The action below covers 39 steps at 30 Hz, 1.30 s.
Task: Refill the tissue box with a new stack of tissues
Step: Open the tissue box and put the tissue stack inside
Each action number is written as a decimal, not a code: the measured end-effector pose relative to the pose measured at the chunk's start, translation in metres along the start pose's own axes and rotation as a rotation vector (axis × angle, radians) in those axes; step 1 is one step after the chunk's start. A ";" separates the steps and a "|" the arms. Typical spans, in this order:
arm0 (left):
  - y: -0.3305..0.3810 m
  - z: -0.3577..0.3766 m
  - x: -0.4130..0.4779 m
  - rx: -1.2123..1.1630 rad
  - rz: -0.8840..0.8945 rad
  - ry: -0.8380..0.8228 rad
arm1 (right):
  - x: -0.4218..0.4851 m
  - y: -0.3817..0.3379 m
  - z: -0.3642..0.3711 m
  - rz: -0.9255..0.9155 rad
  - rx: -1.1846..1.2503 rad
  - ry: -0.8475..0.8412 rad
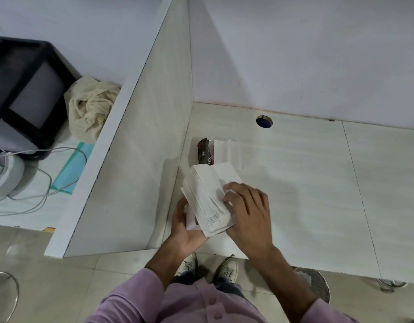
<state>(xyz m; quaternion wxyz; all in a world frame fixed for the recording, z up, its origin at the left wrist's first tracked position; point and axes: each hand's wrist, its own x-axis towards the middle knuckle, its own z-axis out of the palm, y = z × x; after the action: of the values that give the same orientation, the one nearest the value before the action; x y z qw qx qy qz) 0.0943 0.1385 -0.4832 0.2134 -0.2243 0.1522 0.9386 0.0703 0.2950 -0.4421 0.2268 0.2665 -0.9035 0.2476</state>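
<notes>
A thick stack of white folded tissues (208,194) is held over the front left corner of the desk. My left hand (186,231) cups it from below, along with a white box-like piece (191,220) that is mostly hidden under the stack. My right hand (246,210) lies on the stack's top and right side, with the fingers curled on the upper sheets. Behind the stack, on the desk, lies an opened tissue wrapper (204,152) with a dark printed end and a clear plastic part (227,151).
The white desk (294,183) has a cable hole (264,121) at the back and a partition wall (136,127) on its left. Beyond the partition lie a cream cloth (90,110), a black frame (26,89) and cables. Stools stand on the floor.
</notes>
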 end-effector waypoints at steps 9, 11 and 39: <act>-0.002 0.003 0.000 0.084 -0.025 -0.019 | 0.007 0.001 -0.013 0.081 -0.077 0.060; -0.001 0.003 0.001 0.103 -0.018 -0.020 | 0.002 -0.003 -0.015 0.084 -0.054 -0.043; 0.011 0.002 -0.005 0.090 -0.057 -0.013 | 0.054 0.002 -0.042 -0.098 -0.012 -0.801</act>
<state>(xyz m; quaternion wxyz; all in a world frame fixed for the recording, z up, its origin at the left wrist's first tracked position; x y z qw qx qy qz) 0.0926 0.1284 -0.4776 0.2511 -0.2125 0.1862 0.9258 0.0402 0.3004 -0.3808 -0.1302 0.3831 -0.9081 0.1076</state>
